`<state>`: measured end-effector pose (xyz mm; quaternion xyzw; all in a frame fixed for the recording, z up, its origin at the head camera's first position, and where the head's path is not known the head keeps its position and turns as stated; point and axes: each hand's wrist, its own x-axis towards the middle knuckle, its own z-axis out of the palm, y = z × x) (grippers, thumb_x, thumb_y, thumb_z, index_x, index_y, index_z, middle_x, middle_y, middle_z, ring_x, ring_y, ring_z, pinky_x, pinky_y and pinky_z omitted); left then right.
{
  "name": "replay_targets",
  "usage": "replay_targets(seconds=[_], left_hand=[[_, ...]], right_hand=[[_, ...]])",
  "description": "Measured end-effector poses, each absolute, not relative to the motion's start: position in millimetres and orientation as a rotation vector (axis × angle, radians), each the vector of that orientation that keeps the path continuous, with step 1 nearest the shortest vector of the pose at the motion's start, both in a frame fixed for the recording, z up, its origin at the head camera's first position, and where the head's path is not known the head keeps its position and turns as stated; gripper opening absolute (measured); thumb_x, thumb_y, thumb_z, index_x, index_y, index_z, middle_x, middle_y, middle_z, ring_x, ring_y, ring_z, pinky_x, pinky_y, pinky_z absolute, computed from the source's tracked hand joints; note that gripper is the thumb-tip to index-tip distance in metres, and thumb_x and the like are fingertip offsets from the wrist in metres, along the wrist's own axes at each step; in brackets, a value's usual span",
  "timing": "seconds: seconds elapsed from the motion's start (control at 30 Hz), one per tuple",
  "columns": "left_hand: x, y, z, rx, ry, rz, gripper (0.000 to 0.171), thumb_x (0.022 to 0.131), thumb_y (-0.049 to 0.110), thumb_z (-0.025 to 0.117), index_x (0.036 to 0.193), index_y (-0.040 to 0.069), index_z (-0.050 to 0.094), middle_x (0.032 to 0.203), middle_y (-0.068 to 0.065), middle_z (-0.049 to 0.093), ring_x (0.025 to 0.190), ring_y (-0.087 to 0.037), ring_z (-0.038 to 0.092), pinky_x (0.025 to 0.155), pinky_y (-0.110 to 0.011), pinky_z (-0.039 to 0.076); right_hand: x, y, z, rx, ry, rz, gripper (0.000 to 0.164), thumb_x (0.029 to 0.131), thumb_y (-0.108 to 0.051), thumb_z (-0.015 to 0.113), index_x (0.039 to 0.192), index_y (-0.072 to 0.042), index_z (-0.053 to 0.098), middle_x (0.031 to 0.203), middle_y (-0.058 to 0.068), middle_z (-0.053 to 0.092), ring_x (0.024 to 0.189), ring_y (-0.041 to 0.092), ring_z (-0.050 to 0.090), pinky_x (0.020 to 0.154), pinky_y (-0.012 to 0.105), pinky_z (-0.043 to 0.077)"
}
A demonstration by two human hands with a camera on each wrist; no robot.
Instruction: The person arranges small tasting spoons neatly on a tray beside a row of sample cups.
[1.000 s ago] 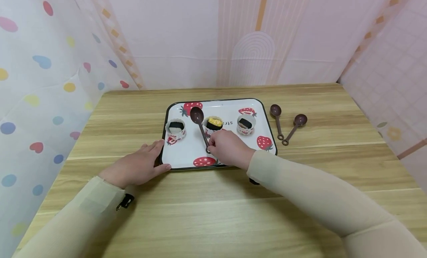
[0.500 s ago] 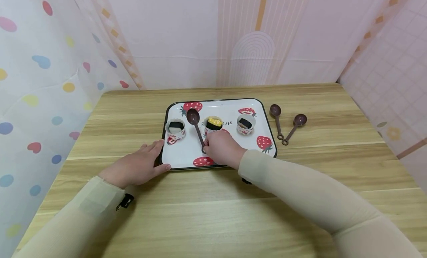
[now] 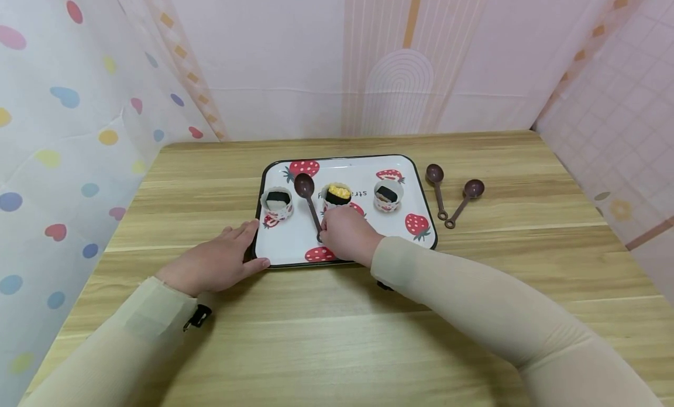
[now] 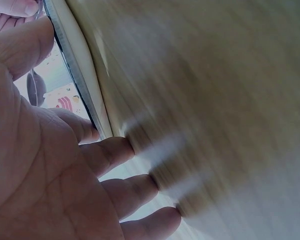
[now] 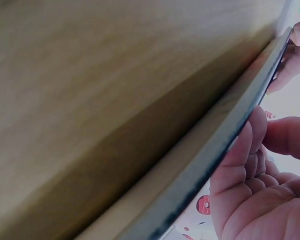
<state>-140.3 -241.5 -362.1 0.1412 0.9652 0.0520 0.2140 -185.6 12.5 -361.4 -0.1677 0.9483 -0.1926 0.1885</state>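
Observation:
My right hand (image 3: 347, 234) pinches the handle end of a brown measuring spoon (image 3: 305, 186) over the strawberry-print tray (image 3: 286, 252). The spoon's bowl points to the back, between two paper cups. The left paper cup (image 3: 284, 213) holds a sushi piece of rice and seaweed (image 3: 277, 200). Beside the spoon, the middle one holds a yellow-topped sushi piece (image 3: 339, 193), its cup partly behind my right hand. My left hand (image 3: 216, 261) rests at the tray's near left corner, thumb at the front rim, fingers extended along the left side; the left wrist view shows these fingers (image 4: 130, 195) spread.
A third paper cup (image 3: 396, 203) with sushi stands on the tray's right part. Right of the tray, two more brown measuring spoons (image 3: 434, 174) lie on the wooden table (image 3: 526, 266). Patterned curtains (image 3: 295, 62) hang behind and on both sides.
My right hand has shifted slightly left with the spoon, whose bowl moved left and a little nearer, away from the middle cup. My left hand has stayed in place.

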Motion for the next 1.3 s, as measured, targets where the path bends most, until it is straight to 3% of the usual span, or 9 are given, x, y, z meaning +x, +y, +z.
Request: replay_targets(seconds=[0.33, 0.63, 0.87, 1.1, 1.3], left_hand=[[-141, -239, -360, 0.37, 2.672, 0.137, 0.101, 0.103, 0.064, 0.053, 0.167, -0.004, 0.014, 0.17, -0.031, 0.023, 0.153, -0.061, 0.024, 0.122, -0.069, 0.029], [-140, -240, -360, 0.386, 2.673, 0.134, 0.1, 0.104, 0.064, 0.052, 0.166, -0.006, 0.015, 0.17, -0.032, 0.023, 0.152, -0.062, 0.023, 0.123, -0.069, 0.028], [-140, -241, -361, 0.41, 2.685, 0.131, 0.1, 0.104, 0.065, 0.05, 0.165, -0.006, 0.016, 0.17, -0.032, 0.024, 0.151, -0.063, 0.024, 0.122, -0.069, 0.03], [-141, -242, -361, 0.417, 2.692, 0.137, 0.1, 0.104, 0.065, 0.051, 0.165, -0.006, 0.017, 0.169, -0.033, 0.025, 0.151, -0.064, 0.025, 0.121, -0.07, 0.031], [-141, -244, -363, 0.443, 2.702, 0.142, 0.1, 0.104, 0.065, 0.05, 0.165, -0.008, 0.018, 0.168, -0.034, 0.025, 0.15, -0.065, 0.025, 0.122, -0.07, 0.03]], right_hand=[[-186, 10, -364, -0.492, 2.687, -0.491, 0.022, 0.102, -0.019, 0.067, 0.082, -0.01, 0.074, 0.078, 0.002, 0.068, 0.073, 0.017, 0.061, 0.065, 0.027, 0.049], [-188, 4, -366, -0.49, 2.684, -0.448, 0.022, 0.102, -0.02, 0.066, 0.084, -0.011, 0.074, 0.077, 0.001, 0.069, 0.071, 0.016, 0.061, 0.064, 0.026, 0.049], [-189, 0, -366, -0.414, 2.66, -0.446, 0.018, 0.102, -0.021, 0.067, 0.09, -0.009, 0.075, 0.081, 0.002, 0.07, 0.07, 0.016, 0.063, 0.062, 0.025, 0.05], [-189, -4, -366, -0.404, 2.669, -0.405, 0.018, 0.102, -0.024, 0.068, 0.103, -0.008, 0.075, 0.088, 0.003, 0.07, 0.078, 0.018, 0.066, 0.069, 0.026, 0.053], [-188, -4, -368, -0.38, 2.671, -0.446, 0.018, 0.102, -0.024, 0.068, 0.104, -0.008, 0.074, 0.089, 0.003, 0.07, 0.079, 0.018, 0.067, 0.072, 0.027, 0.054]])
